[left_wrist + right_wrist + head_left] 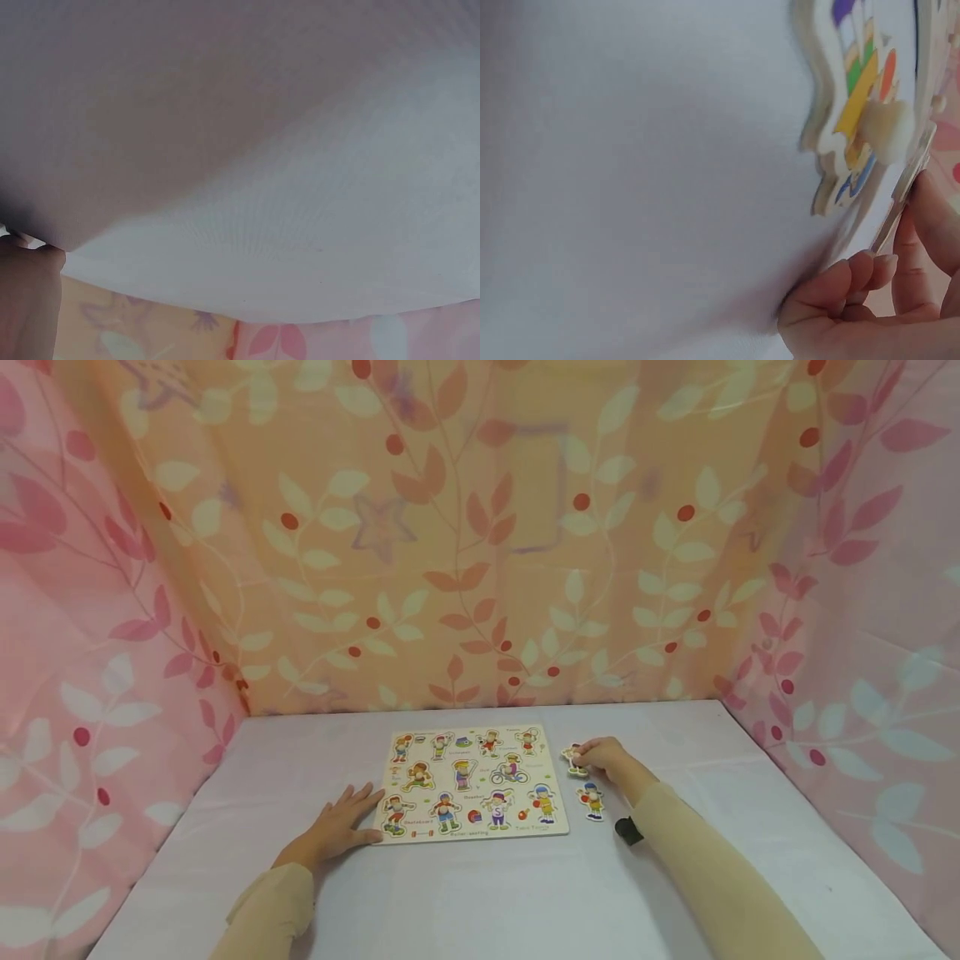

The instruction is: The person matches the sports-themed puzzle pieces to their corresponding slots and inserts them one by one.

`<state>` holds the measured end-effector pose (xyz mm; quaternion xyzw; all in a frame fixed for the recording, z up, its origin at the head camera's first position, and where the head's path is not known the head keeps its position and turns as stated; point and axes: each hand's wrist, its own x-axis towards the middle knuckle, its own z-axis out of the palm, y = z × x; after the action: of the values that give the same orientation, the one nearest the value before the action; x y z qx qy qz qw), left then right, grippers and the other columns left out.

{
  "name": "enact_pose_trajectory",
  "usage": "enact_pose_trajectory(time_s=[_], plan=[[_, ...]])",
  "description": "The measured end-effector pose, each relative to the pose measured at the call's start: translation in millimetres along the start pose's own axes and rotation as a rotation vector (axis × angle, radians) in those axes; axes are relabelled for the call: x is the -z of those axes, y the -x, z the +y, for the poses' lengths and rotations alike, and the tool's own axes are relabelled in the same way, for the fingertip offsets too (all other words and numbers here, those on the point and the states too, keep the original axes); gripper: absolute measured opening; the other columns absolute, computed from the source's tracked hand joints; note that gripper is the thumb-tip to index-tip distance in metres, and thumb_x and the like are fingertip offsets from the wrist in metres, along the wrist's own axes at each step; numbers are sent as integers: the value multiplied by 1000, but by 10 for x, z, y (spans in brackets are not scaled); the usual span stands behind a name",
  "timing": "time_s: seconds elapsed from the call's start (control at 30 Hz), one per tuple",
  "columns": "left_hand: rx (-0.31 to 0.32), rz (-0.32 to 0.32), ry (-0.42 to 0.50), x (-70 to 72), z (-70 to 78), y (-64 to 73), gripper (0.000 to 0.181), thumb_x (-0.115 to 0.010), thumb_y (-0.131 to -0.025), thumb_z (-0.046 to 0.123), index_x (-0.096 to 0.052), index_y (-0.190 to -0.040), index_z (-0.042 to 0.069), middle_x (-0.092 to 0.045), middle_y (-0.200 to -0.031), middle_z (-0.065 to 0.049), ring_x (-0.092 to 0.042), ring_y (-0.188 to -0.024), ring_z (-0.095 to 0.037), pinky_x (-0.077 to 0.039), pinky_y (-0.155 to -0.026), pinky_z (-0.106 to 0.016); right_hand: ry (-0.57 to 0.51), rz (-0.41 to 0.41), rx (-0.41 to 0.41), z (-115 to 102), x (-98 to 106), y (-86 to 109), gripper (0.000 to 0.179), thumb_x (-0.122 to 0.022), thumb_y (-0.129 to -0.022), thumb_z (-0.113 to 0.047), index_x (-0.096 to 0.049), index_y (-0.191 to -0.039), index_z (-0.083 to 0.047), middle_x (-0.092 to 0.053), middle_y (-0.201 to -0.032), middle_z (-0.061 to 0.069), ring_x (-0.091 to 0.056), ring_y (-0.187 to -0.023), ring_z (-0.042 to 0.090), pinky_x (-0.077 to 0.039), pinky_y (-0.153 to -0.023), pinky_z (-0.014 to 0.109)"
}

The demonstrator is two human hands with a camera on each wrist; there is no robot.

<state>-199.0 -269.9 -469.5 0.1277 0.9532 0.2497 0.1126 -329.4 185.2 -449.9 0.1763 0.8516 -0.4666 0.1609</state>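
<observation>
A wooden knob puzzle board (480, 806) with cartoon sports figures lies flat on the table. My left hand (339, 825) rests at its left edge with fingers spread and thumb by the lower left corner; only a bit of that hand (30, 296) shows in the left wrist view. To the right of the board, my right hand (617, 766) pinches a figure-shaped puzzle piece (575, 762). Its edge (904, 199) shows between the fingers in the right wrist view. Nearer me lies another puzzle piece (592, 802), a blue-capped figure with a pale knob (887, 131).
White cloth covers the table (480, 902). A dark band or strap (628, 831) sits by the right wrist. Floral curtains stand behind (465, 568), at the left (90, 693) and at the right (862, 652).
</observation>
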Motion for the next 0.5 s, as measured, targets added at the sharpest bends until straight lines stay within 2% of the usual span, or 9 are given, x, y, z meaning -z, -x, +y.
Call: enact_pose_trajectory(time_s=[0.2, 0.5], plan=[[11, -1, -3, -4, 21, -2, 84, -71, -82, 47, -40, -147, 3, -25, -153, -28, -10, -140, -54, -6, -106, -74, 8, 4, 30, 1, 40, 134, 19, -72, -86, -8, -66, -103, 0, -56, -107, 13, -47, -94, 25, -40, -74, 32], [20, 0, -11, 9, 26, 4, 83, -71, -83, 46, -39, -147, 3, -26, -153, -28, -10, -140, -54, -6, -106, -74, 23, -14, 45, -7, 61, 327, 19, -71, -88, -12, -66, -103, -2, -57, -108, 13, -48, -97, 27, -41, -77, 36]])
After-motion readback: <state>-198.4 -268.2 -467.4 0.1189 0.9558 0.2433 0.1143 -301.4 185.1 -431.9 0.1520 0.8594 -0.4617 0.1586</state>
